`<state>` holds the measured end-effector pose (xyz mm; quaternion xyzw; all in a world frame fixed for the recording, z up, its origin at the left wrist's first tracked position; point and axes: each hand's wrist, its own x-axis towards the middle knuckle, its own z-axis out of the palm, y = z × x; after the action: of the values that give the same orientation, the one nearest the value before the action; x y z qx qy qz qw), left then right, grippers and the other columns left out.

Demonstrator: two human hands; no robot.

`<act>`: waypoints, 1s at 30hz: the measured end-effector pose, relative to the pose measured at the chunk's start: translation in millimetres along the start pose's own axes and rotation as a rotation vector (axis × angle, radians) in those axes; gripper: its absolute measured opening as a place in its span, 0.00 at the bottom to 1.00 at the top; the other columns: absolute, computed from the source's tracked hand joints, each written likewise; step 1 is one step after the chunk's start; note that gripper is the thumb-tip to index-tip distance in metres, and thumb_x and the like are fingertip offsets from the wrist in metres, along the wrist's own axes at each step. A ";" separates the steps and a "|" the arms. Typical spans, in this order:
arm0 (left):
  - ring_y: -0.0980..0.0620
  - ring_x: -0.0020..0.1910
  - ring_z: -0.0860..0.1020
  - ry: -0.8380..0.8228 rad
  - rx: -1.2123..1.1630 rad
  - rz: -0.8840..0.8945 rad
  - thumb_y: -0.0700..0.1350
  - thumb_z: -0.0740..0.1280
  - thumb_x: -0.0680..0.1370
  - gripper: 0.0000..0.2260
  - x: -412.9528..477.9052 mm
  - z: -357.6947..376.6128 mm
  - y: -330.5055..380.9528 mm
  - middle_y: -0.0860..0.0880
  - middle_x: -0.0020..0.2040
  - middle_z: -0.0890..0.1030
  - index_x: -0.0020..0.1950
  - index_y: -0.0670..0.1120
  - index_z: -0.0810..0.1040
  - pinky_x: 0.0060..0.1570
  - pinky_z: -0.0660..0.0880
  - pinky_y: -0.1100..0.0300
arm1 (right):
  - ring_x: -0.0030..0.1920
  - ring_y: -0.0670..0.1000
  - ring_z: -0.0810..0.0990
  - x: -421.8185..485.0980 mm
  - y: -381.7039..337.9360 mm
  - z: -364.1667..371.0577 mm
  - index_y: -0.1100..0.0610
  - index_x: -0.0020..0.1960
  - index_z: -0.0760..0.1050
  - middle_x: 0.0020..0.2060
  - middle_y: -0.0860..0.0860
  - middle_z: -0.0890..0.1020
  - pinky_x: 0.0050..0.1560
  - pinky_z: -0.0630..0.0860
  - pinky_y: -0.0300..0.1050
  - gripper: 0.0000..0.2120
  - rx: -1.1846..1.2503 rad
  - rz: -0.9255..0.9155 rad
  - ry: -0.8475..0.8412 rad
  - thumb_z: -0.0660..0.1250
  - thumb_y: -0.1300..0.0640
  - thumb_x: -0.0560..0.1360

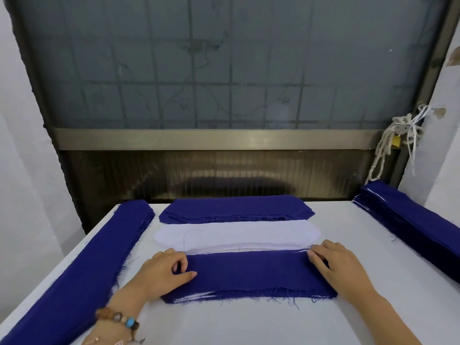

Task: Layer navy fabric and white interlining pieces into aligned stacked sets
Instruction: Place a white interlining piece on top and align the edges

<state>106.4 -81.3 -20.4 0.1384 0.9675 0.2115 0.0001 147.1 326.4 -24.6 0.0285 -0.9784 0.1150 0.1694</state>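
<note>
A layered stack of navy fabric and white interlining [251, 275] lies in front of me on the white table [249, 324], navy piece on top, white edges showing at its front left. My left hand [161, 272] rests on the stack's left end, fingers curled at the edge and thumb flat on the navy cloth. My right hand [333, 265] lies on the right end, fingertips at the far right corner. Just behind sits a pile of white interlining pieces [236, 235], and behind that a pile of navy pieces [236, 207].
A long navy stack [82, 270] runs along the table's left edge. Another long navy stack [410, 220] with white layers lies along the right edge. A window frame and dark panel [224, 170] stand behind the table. White cords [398, 138] hang at the right.
</note>
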 end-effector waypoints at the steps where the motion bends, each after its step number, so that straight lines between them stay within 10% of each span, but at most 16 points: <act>1: 0.57 0.39 0.72 -0.050 0.010 -0.011 0.59 0.68 0.74 0.12 4.2 -5.7 3.5 0.55 0.40 0.75 0.39 0.53 0.73 0.42 0.71 0.64 | 0.43 0.45 0.71 4.5 -2.0 -1.4 0.47 0.44 0.74 0.39 0.43 0.74 0.47 0.70 0.41 0.16 -0.038 0.000 -0.004 0.51 0.45 0.81; 7: 0.58 0.45 0.75 0.210 0.029 0.042 0.48 0.66 0.78 0.02 40.2 -14.9 24.3 0.57 0.48 0.75 0.46 0.54 0.77 0.48 0.75 0.62 | 0.47 0.43 0.71 45.5 -21.9 2.7 0.47 0.49 0.76 0.47 0.43 0.76 0.50 0.70 0.35 0.12 -0.016 -0.013 0.087 0.55 0.49 0.81; 16: 0.56 0.75 0.60 0.263 0.087 0.111 0.49 0.59 0.83 0.23 123.5 21.0 62.9 0.55 0.77 0.61 0.77 0.53 0.59 0.72 0.59 0.60 | 0.70 0.46 0.65 122.9 -59.2 43.8 0.48 0.74 0.62 0.71 0.45 0.67 0.70 0.62 0.40 0.22 0.085 -0.068 -0.027 0.58 0.57 0.81; 20: 0.54 0.75 0.59 0.170 0.153 0.093 0.55 0.53 0.83 0.24 145.0 35.6 65.3 0.54 0.76 0.63 0.79 0.53 0.55 0.76 0.53 0.54 | 0.65 0.46 0.68 142.7 -61.2 60.9 0.47 0.72 0.66 0.67 0.44 0.70 0.66 0.67 0.39 0.20 0.087 -0.113 -0.028 0.56 0.58 0.81; 30: 0.50 0.60 0.74 0.308 0.149 0.044 0.47 0.58 0.83 0.14 199.2 31.3 76.0 0.50 0.62 0.77 0.68 0.49 0.71 0.56 0.75 0.56 | 0.57 0.54 0.76 202.8 -74.9 73.7 0.53 0.69 0.69 0.59 0.53 0.76 0.56 0.75 0.45 0.17 -0.094 -0.083 -0.090 0.56 0.60 0.82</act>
<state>-63.0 51.1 -6.2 0.1253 0.9658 0.1576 -0.1632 -60.5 232.9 -7.4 0.0659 -0.9874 0.0602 0.1309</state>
